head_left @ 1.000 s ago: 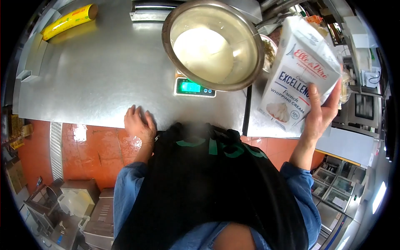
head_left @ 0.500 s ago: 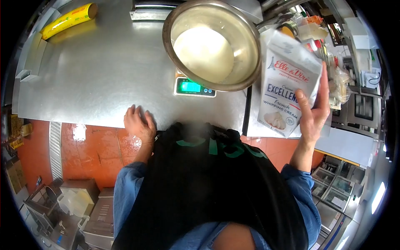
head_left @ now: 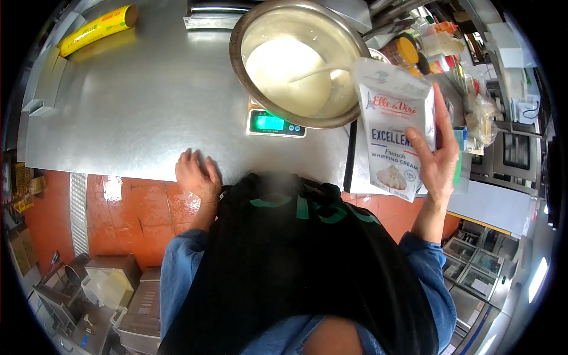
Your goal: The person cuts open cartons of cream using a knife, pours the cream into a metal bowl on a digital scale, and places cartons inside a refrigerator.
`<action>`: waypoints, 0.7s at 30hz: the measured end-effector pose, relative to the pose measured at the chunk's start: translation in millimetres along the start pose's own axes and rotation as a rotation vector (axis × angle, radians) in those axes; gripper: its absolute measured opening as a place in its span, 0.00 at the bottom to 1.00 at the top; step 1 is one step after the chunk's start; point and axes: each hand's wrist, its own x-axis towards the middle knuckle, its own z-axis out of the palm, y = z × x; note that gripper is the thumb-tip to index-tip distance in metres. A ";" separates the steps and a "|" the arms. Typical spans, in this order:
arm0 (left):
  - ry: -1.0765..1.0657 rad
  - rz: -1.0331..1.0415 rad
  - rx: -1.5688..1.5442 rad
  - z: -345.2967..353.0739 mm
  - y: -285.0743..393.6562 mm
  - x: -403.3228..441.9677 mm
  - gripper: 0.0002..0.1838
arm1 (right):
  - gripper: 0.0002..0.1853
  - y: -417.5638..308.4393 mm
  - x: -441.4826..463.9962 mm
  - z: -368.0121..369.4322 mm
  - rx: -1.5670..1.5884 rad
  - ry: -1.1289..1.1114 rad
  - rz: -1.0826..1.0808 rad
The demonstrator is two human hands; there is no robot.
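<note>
My right hand (head_left: 436,158) is wrapped round a white carton of whipping cream (head_left: 393,142), tilted at the right rim of a large metal bowl (head_left: 349,50). A thin white stream of cream (head_left: 316,72) runs from the carton's top into the bowl. White liquid cream (head_left: 284,68) lies in the bottom of the bowl. Under the bowl sits a kitchen scale (head_left: 277,123) with a lit green display; its digits are too washed out to read. My left hand (head_left: 198,176) rests on the front edge of the steel table, fingers loosely spread, holding nothing.
A yellow roll (head_left: 97,29) lies at the back left of the steel table (head_left: 142,100). Jars and bottles (head_left: 408,50) crowd the back right, past the bowl. A dark gap (head_left: 351,157) divides the table from the surface on the right.
The carton has moved left toward the bowl in my right hand, and a stream of cream now runs from it. The left hand has stayed still.
</note>
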 end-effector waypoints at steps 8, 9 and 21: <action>0.078 0.044 0.038 -7.8 1.9 -0.1 0.16 | 0.36 -10.5 -9.2 6.2 0.109 0.389 -0.091; 0.064 0.047 0.032 -7.2 -1.3 -0.2 0.16 | 0.38 -8.9 -10.9 4.5 0.125 0.419 -0.089; 0.092 0.032 0.052 -0.3 -2.9 -2.9 0.16 | 0.32 -13.6 -8.9 8.4 0.119 0.543 -0.131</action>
